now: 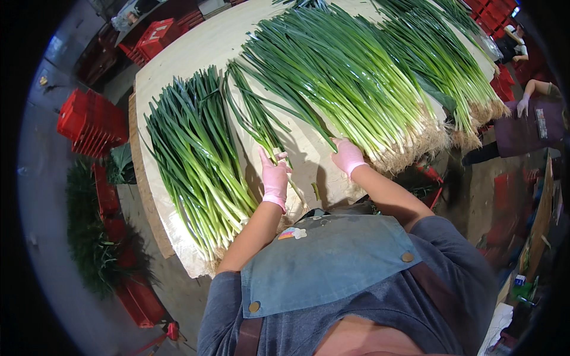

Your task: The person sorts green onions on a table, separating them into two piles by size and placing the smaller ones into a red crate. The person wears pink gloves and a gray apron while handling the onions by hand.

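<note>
My left hand [274, 175], in a thin pink glove, grips a small bunch of spring onions [251, 107] with its leaves pointing away from me. A pale stem end hangs below that hand towards the table edge. My right hand [348, 155], gloved alike, has its fingers curled at the end of a long green leaf [318, 129]; the fingertips are partly hidden. To the left lies a wide pile of spring onions [196, 155], roots towards me. A larger pile [338, 80] spreads just beyond my right hand, its hairy roots at the near edge.
The pale tabletop [178, 58] carries another onion pile [445, 66] at far right. Red crates [91, 118] stand stacked on the left, with greens [91, 227] beside red crates on the floor. A co-worker's gloved hand [523, 105] shows at right. A cut green piece [315, 190] lies between my hands.
</note>
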`<state>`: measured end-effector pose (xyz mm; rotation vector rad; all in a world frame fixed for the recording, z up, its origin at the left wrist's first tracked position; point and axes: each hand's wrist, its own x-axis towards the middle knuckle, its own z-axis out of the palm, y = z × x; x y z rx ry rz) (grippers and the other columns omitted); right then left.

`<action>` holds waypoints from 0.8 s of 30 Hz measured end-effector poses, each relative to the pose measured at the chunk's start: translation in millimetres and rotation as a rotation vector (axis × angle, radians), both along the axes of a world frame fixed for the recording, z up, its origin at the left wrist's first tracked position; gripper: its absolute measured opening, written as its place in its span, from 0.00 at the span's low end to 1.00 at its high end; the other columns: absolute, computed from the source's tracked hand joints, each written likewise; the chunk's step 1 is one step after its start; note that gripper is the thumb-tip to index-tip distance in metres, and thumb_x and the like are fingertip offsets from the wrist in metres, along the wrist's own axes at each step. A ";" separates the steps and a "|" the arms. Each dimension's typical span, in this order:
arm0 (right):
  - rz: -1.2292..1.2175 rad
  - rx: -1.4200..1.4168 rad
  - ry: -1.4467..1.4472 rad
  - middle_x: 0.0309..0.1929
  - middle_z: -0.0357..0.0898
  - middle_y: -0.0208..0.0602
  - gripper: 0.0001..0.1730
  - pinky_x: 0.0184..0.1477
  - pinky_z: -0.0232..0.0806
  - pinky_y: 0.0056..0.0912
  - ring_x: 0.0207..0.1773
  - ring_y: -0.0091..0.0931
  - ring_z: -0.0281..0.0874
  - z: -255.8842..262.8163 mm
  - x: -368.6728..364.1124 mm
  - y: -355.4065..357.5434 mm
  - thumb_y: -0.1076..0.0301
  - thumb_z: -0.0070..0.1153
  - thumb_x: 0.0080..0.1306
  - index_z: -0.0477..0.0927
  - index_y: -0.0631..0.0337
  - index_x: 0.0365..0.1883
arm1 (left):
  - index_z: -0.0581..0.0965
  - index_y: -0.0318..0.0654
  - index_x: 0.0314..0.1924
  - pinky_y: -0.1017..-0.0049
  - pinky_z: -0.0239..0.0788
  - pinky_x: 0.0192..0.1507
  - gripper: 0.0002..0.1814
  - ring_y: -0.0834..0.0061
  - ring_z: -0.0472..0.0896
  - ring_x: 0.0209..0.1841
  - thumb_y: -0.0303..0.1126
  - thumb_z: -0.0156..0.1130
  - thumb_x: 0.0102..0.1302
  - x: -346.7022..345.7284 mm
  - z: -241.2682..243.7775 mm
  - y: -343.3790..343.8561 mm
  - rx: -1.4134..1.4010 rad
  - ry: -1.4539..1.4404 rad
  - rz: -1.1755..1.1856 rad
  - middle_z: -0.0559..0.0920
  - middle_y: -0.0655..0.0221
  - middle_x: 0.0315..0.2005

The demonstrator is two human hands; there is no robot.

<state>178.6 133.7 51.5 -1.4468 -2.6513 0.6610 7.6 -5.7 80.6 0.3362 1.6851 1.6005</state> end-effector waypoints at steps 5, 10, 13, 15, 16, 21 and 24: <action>-0.336 -0.897 0.645 0.30 0.80 0.33 0.19 0.31 0.66 0.24 0.28 0.20 0.72 -13.3 0.2 -2.7 0.63 0.54 0.68 0.76 0.67 0.52 | 0.70 0.32 0.56 0.81 0.66 0.27 0.24 0.81 0.74 0.26 0.38 0.61 0.65 5.5 -16.3 7.3 -0.042 -0.207 -0.192 0.81 0.67 0.33; -0.151 -0.887 0.606 0.33 0.80 0.31 0.15 0.27 0.66 0.19 0.27 0.20 0.76 31.7 -26.0 -45.7 0.63 0.45 0.72 0.78 0.65 0.45 | 0.78 0.36 0.45 0.79 0.67 0.32 0.12 0.81 0.77 0.31 0.33 0.61 0.65 21.4 -18.4 17.1 0.041 -0.391 -0.275 0.82 0.72 0.33; -0.348 -0.800 0.724 0.31 0.81 0.33 0.14 0.27 0.66 0.21 0.24 0.19 0.75 37.3 -21.2 -26.0 0.65 0.43 0.73 0.79 0.63 0.45 | 0.77 0.34 0.49 0.82 0.65 0.33 0.14 0.83 0.73 0.29 0.31 0.59 0.65 14.4 9.9 9.7 0.087 -0.158 -0.208 0.82 0.69 0.36; -0.388 -0.769 0.659 0.42 0.81 0.39 0.18 0.37 0.70 0.25 0.38 0.23 0.79 57.0 -28.6 -9.9 0.68 0.42 0.72 0.74 0.63 0.57 | 0.75 0.32 0.52 0.84 0.63 0.32 0.17 0.86 0.71 0.27 0.30 0.59 0.64 6.7 34.7 -3.6 0.142 -0.110 -0.168 0.83 0.67 0.40; -0.309 -0.593 0.567 0.48 0.78 0.43 0.21 0.46 0.69 0.29 0.46 0.27 0.77 51.4 -35.2 -0.1 0.68 0.45 0.71 0.69 0.63 0.62 | 0.75 0.31 0.52 0.85 0.64 0.31 0.16 0.86 0.73 0.30 0.28 0.59 0.65 2.7 46.8 -9.2 0.153 -0.093 -0.155 0.83 0.66 0.41; -0.074 -0.139 0.080 0.68 0.60 0.51 0.61 0.65 0.60 0.42 0.68 0.44 0.61 8.5 -116.4 44.9 0.46 0.66 0.55 0.41 0.63 0.73 | 0.73 0.27 0.55 0.86 0.63 0.28 0.18 0.88 0.71 0.25 0.25 0.57 0.66 -18.1 70.1 -25.6 0.166 -0.024 -0.156 0.83 0.65 0.39; 0.018 -0.183 0.014 0.71 0.54 0.54 0.69 0.67 0.55 0.48 0.71 0.45 0.54 32.0 -184.8 36.6 0.39 0.68 0.48 0.37 0.59 0.74 | 0.74 0.28 0.54 0.87 0.63 0.28 0.17 0.88 0.71 0.26 0.24 0.55 0.65 -23.9 75.0 -32.0 0.101 0.014 -0.117 0.83 0.63 0.41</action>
